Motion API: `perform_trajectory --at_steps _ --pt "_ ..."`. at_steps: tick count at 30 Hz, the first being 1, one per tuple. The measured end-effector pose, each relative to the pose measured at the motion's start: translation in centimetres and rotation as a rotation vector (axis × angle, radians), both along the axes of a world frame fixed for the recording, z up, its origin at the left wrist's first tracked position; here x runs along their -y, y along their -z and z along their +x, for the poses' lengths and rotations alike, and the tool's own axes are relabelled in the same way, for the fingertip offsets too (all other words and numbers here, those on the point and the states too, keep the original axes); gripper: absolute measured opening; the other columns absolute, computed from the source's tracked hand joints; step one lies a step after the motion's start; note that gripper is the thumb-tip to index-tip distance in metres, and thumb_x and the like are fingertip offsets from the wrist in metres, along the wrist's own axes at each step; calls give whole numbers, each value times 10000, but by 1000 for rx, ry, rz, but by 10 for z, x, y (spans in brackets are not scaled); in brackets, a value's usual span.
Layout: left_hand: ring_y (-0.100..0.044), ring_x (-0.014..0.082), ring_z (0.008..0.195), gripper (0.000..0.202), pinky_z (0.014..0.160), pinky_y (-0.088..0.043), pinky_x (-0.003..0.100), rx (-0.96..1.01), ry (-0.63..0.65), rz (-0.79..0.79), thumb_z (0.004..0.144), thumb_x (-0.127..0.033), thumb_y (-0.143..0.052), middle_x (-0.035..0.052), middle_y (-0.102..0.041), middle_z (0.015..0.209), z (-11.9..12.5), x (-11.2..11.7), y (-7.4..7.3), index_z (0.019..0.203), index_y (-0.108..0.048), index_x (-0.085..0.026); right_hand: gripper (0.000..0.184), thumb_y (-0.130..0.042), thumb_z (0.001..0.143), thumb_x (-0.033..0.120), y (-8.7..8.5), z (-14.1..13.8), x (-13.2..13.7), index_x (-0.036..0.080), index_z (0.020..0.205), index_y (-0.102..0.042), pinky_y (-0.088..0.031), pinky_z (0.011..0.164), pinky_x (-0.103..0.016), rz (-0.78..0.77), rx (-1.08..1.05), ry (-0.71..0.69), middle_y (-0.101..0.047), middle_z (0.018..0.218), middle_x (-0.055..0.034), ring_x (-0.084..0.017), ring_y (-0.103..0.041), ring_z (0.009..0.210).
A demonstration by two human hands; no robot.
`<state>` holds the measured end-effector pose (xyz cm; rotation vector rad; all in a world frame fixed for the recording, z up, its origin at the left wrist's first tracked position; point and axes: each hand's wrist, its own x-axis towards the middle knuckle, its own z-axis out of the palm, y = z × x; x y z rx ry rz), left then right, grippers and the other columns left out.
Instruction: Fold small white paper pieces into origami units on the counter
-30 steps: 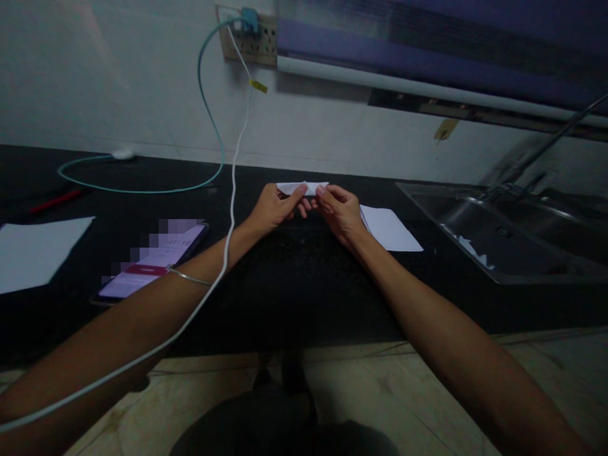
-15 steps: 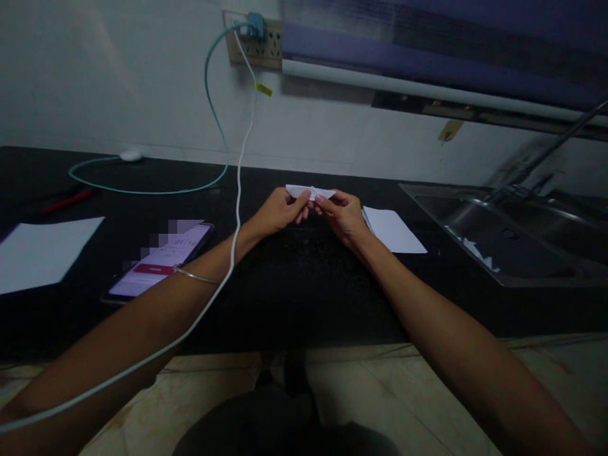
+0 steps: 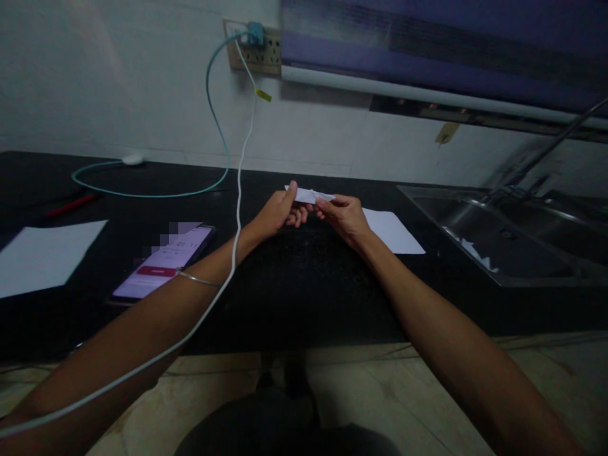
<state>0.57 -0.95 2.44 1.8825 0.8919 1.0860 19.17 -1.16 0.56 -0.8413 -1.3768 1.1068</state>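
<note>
A small folded white paper piece point(image 3: 310, 194) is held just above the black counter point(image 3: 304, 278), near its far edge. My left hand point(image 3: 279, 211) pinches its left part, thumb raised on top. My right hand point(image 3: 342, 215) pinches its right end between thumb and fingers. Both forearms reach out over the counter from the near side. A thin bangle point(image 3: 197, 278) rings my left wrist.
A white sheet point(image 3: 392, 230) lies right of my hands and another white sheet point(image 3: 42, 256) at the far left. A lit phone point(image 3: 164, 263) lies under my left forearm. A white cable point(image 3: 237, 190) and a teal cable point(image 3: 147, 190) run from the wall socket point(image 3: 251, 44). A steel sink point(image 3: 503, 240) sits at right.
My left thumb has lifted and pressed onto the paper's left part, and the fold now tilts slightly. The view has shifted a little.
</note>
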Motion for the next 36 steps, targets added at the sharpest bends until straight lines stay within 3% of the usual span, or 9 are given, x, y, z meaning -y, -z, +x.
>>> perform_trajectory --at_steps 6,12,18,23,26,31,34,36 --pt "-547 101 441 637 444 -404 218 1 -42 7 1000 -644 -348 47 -595 519 -4 -3 3 746 -663 -152 396 -780 741 592 -1 0 -1 209 678 -706 -519 656 -337 -8 10 -5 -687 718 -55 -158 -618 661" --pt "-556 107 483 353 434 -382 206 184 35 -187 921 -473 -518 29 -612 618 -7 -16 15 993 -661 -159 432 -717 788 637 2 8 -4 217 686 -712 -474 635 -331 144 196 63 -659 686 -39 -158 -597 649" --pt "-574 120 574 229 479 -430 218 246 8 -239 796 -306 -591 60 -641 729 -10 -17 17 921 -694 -145 490 -631 818 700 -1 18 -5 221 730 -691 -459 612 -347 122 278 231 -620 645 -50 -199 -609 686" --pt "-573 115 574 182 451 -390 209 181 59 -218 805 -242 -612 62 -658 761 -7 -15 16 936 -705 -156 476 -576 866 641 -1 24 -9 235 617 -565 -411 554 -346 144 231 430 -461 520 -15 -188 -522 582" --pt "-576 111 569 155 469 -398 208 41 42 -125 838 -230 -597 55 -663 750 -6 -9 13 930 -697 -157 456 -589 876 521 1 23 -11 249 544 -435 -369 538 -338 167 247 487 -346 497 10 -170 -432 547" --pt "-622 149 685 202 640 -485 261 -246 46 188 887 -244 -551 47 -691 807 -3 -1 11 985 -701 -152 447 -583 858 341 -3 22 -7 250 521 -304 -312 567 -331 216 343 487 -244 527 23 -156 -330 564" --pt "-655 181 831 231 781 -503 304 -350 57 346 895 -224 -521 67 -718 941 -1 0 13 1027 -700 -159 424 -618 826 297 -5 22 -3 239 540 -310 -302 603 -323 292 481 400 -277 553 28 -152 -331 598" --pt "-658 195 913 236 857 -493 327 -392 58 429 896 -199 -503 80 -719 1004 -1 -2 15 1030 -694 -159 360 -652 799 284 -5 21 -2 228 568 -381 -301 622 -316 330 575 271 -361 585 28 -147 -359 622"
